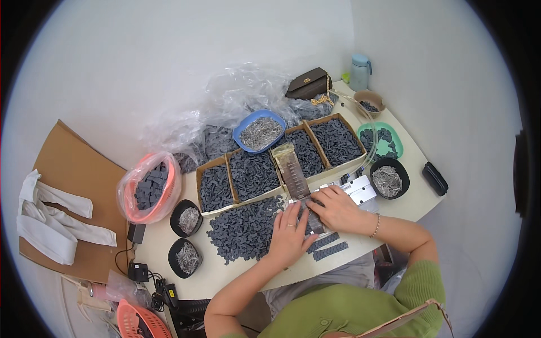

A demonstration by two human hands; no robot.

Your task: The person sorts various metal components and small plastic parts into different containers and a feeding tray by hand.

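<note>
My left hand [289, 230] lies at the left side of a small jig [314, 224], fingers stretched out and thumb apart. From the right, my right hand [340, 210] rests over the jig's upper part, fingers extended and touching it. Both hands cover much of the jig, so any small part under the fingertips is hidden. Behind it, a clear-brown ribbed plate [292, 172] leans up toward the boxes. A white metal block [359, 190] with tubing sits beyond my right hand. Just below the jig lie short strips of dark grey linked pieces [331, 251].
A heap of grey pieces [242, 231] spreads left of my hands. Cardboard boxes [253, 176] of grey pieces stand behind, with a blue tray [235, 134] of metal pins. Black bowls [171, 260] of pins sit left, another black bowl [404, 194] right. A pink basket [128, 194] stands far left.
</note>
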